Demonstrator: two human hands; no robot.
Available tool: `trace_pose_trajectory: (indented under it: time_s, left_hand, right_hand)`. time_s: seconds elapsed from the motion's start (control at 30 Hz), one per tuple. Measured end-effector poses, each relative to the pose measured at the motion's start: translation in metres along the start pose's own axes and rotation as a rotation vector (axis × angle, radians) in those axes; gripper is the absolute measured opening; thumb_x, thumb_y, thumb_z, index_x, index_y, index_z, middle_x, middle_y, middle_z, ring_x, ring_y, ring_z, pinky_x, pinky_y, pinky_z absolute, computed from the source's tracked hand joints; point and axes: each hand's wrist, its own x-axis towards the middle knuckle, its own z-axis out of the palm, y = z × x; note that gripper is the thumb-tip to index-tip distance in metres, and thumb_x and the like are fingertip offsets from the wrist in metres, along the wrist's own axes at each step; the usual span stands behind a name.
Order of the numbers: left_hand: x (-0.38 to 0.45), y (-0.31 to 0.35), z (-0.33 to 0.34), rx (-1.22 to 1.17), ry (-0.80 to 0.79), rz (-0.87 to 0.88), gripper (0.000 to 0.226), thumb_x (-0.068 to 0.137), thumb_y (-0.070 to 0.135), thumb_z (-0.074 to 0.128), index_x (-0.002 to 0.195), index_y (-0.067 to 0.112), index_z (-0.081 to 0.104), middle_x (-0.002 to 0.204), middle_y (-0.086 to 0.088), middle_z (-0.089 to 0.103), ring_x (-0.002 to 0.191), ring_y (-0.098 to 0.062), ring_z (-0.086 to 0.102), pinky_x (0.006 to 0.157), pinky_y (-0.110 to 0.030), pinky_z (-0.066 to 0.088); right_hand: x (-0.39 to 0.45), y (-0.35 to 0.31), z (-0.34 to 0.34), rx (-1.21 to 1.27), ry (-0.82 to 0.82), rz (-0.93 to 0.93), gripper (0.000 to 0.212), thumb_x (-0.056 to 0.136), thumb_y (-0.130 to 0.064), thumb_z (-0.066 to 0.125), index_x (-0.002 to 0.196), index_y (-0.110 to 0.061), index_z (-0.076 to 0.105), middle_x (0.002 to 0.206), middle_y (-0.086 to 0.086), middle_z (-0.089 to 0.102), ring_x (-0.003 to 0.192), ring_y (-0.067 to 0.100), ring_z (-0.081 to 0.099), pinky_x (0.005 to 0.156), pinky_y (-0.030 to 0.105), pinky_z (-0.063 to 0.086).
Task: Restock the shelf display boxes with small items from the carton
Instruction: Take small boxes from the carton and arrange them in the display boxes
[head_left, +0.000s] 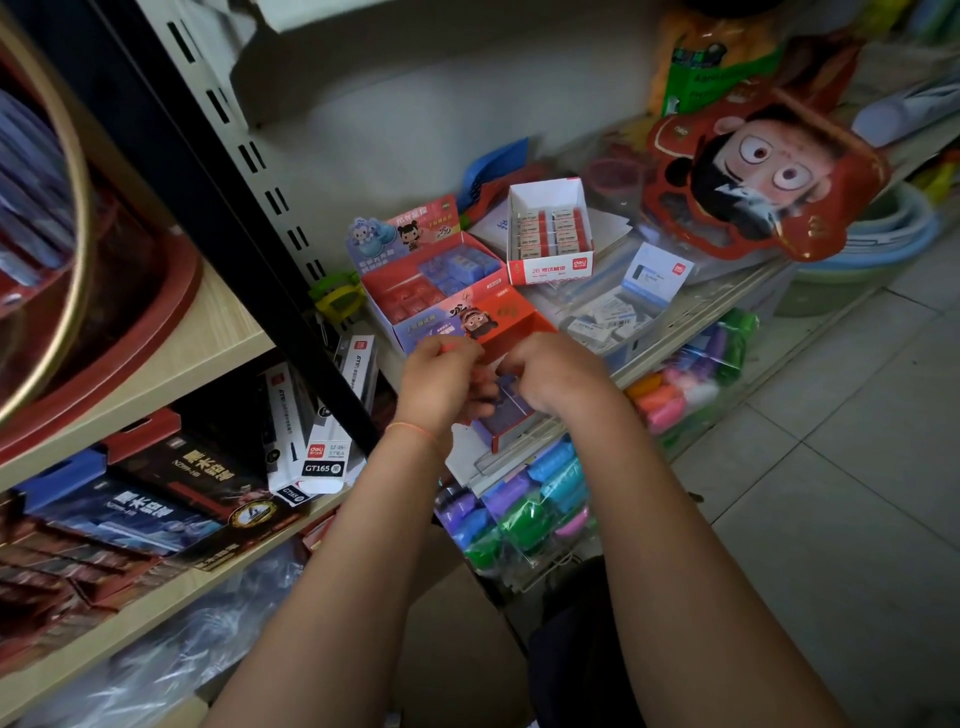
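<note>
From the head camera, both of the person's hands meet over the front edge of the shelf (691, 306). The left hand (441, 384) and the right hand (550, 374) have their fingers curled in around a red display box (511, 325) with a cartoon face on its flap — the box sits at the shelf's lip, tilted toward the person, and dark blue packets (506, 410) show just below the knuckles. Both hands grip something there, though whether the fingertips are on the box wall or pinching a small item I cannot tell (the knuckles hide it).

Behind it stands a second open display box (431, 270), red and blue, already holding small packets. Further back is a white box of erasers (550, 234), filled in two neat rows, and to the right a pale blue box (657, 275) with loose erasers spilled near it. A brown carton (457, 649) sits low between the forearms, mostly hidden.

To do this step well, I'd judge the box needs steadying with one hand while the other feeds items in flat, edge to edge like the eraser rows — otherwise the tilted box may slide off the lip. The flap with the face should end up standing upright at the back, and the box pushed back beside its neighbour once full.

Bags of coloured clay (524, 509) hang below the shelf.
</note>
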Motion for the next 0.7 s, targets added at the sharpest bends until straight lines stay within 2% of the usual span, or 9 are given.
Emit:
trace_pose_trajectory:
  time_s: [0.07,0.13,0.2,0.27,0.3,0.4,0.53,0.63,0.7]
  left_hand:
    - [-0.001,0.002,-0.005,-0.235,-0.049,-0.076,0.015,0.097,0.016,0.051,0.101,0.003,0.058,0.075,-0.011,0.062,0.059,-0.017,0.063,0.045,-0.022,0.052]
    - [-0.003,0.004,-0.011,-0.513,-0.094,-0.158,0.012,0.097,0.011,0.05,0.096,0.002,0.057,0.081,-0.014,0.065,0.072,-0.023,0.066,0.053,-0.025,0.057]
    - [-0.004,0.007,-0.014,-0.771,-0.14,-0.184,0.009,0.096,0.004,0.048,0.093,0.0,0.056,0.086,-0.02,0.063,0.082,-0.029,0.065,0.063,-0.032,0.061]
    - [-0.003,0.01,-0.014,-0.93,-0.189,-0.173,0.01,0.096,0.0,0.046,0.093,0.0,0.055,0.089,-0.021,0.064,0.087,-0.03,0.065,0.073,-0.04,0.061]
    - [-0.002,0.01,-0.013,-0.963,-0.205,-0.168,0.011,0.096,0.0,0.045,0.093,0.0,0.056,0.09,-0.02,0.065,0.087,-0.03,0.066,0.077,-0.042,0.06]
    - [0.0,0.013,-0.01,-0.961,-0.258,-0.146,0.012,0.098,0.004,0.042,0.097,0.003,0.055,0.098,-0.021,0.064,0.09,-0.032,0.067,0.083,-0.042,0.056]
    - [0.004,0.01,-0.008,-0.757,-0.297,-0.081,0.018,0.1,0.009,0.042,0.096,0.002,0.058,0.096,-0.019,0.067,0.086,-0.03,0.069,0.078,-0.039,0.059]
    - [0.011,0.003,-0.006,-0.489,-0.213,0.036,0.032,0.096,0.007,0.052,0.121,-0.014,0.05,0.114,-0.025,0.063,0.104,-0.034,0.065,0.078,-0.04,0.06]
    - [0.013,0.0,-0.004,-0.399,-0.157,0.074,0.038,0.093,0.004,0.057,0.125,-0.014,0.047,0.113,-0.026,0.064,0.102,-0.034,0.066,0.075,-0.035,0.059]
  right_hand:
    - [-0.002,0.0,0.001,-0.01,0.064,-0.008,0.031,0.089,-0.011,0.056,0.108,-0.032,0.069,0.111,-0.001,0.067,0.103,0.025,0.063,0.091,0.041,0.052]
    - [-0.003,0.002,-0.004,0.048,0.202,-0.048,0.022,0.089,-0.014,0.057,0.105,-0.026,0.067,0.104,-0.001,0.068,0.095,0.023,0.064,0.084,0.039,0.054]
    - [-0.006,0.001,-0.014,0.348,0.252,-0.09,0.015,0.094,-0.02,0.054,0.103,-0.02,0.066,0.094,-0.001,0.07,0.081,0.019,0.067,0.074,0.036,0.056]
    - [-0.013,-0.005,-0.023,0.812,0.061,-0.06,0.017,0.098,-0.024,0.052,0.107,-0.015,0.064,0.091,0.003,0.071,0.075,0.017,0.07,0.068,0.034,0.06]
    - [-0.015,-0.008,-0.025,0.981,-0.076,-0.043,0.019,0.098,-0.026,0.054,0.11,-0.014,0.062,0.097,0.006,0.071,0.08,0.018,0.072,0.071,0.034,0.061]
    - [-0.015,-0.009,-0.018,1.127,-0.291,-0.086,0.019,0.096,-0.02,0.059,0.112,-0.01,0.058,0.106,0.01,0.066,0.094,0.023,0.069,0.076,0.039,0.06]
    - [-0.012,-0.006,-0.019,1.092,-0.244,-0.098,0.011,0.096,-0.008,0.057,0.106,-0.007,0.055,0.082,0.011,0.058,0.07,0.024,0.061,0.058,0.03,0.051]
    - [-0.01,-0.004,-0.02,0.965,-0.187,-0.044,0.008,0.096,-0.014,0.058,0.1,-0.008,0.061,0.074,0.007,0.057,0.057,0.014,0.054,0.052,0.025,0.042]
    - [-0.009,-0.001,-0.022,0.876,-0.152,-0.031,0.013,0.095,-0.019,0.06,0.1,-0.007,0.065,0.073,0.006,0.058,0.055,0.012,0.05,0.051,0.024,0.041]
